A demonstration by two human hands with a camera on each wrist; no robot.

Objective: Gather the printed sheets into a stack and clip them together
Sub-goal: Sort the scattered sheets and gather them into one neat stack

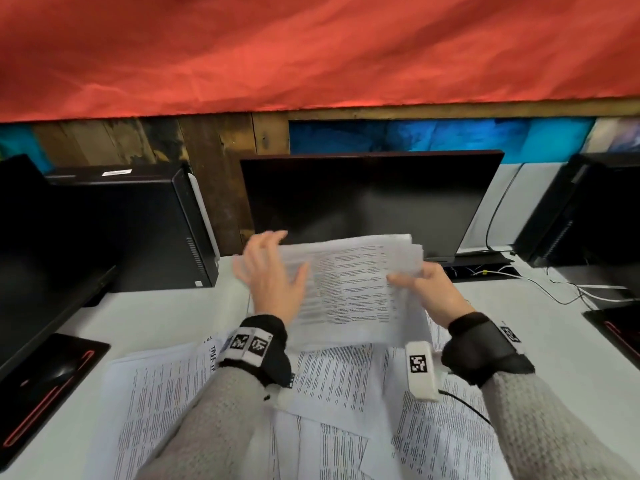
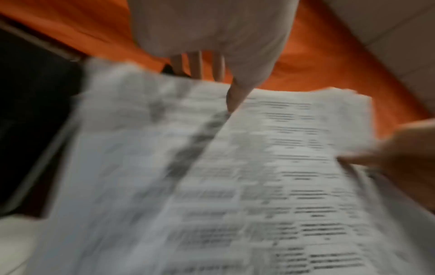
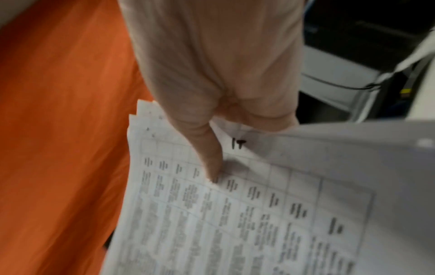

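We hold a loose sheaf of white printed sheets (image 1: 346, 289) raised above the white desk (image 1: 166, 317), in front of a dark, switched-off flat monitor (image 1: 367, 202). Our right hand (image 1: 434, 292) pinches the sheaf at its right edge, thumb pressed on the top page and the other fingers curled underneath; the right wrist view shows several page corners fanned out unevenly beside that thumb, with a handwritten black mark near it. Our left hand (image 1: 273, 275) is spread wide at the sheaf's left edge, fingers straight and apart, its thumb lying against the top page; it grips nothing. The left wrist view is badly blurred, but shows the thumb tip on the printed page.

Beneath our wrists, more white sheets of tabled print (image 1: 332, 386) lie scattered and overlapping across the near part of the desk, some askew. A black computer tower (image 1: 138, 230) stands to the left of the monitor, and a black mouse pad with a red line (image 1: 52, 386) lies at the desk's left edge. Thin cables (image 1: 554, 289) trail across the desk on the right. A wrinkled red-orange cloth (image 1: 311, 50) hangs above the wooden back panel (image 1: 214, 147).
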